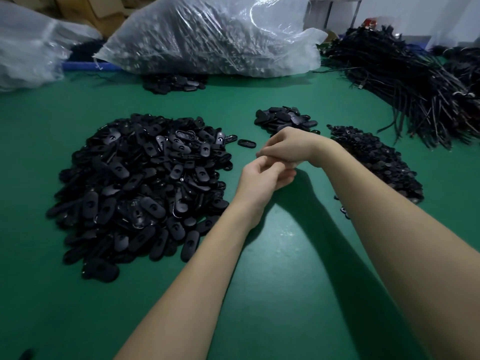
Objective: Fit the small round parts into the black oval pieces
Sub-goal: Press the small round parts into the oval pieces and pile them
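Meeting above table (285, 255): curled fingers (272, 162)

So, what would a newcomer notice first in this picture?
First, the big heap of black oval pieces on the left of the green table. Then the left hand and right hand meeting at the centre, and the large plastic bag behind.
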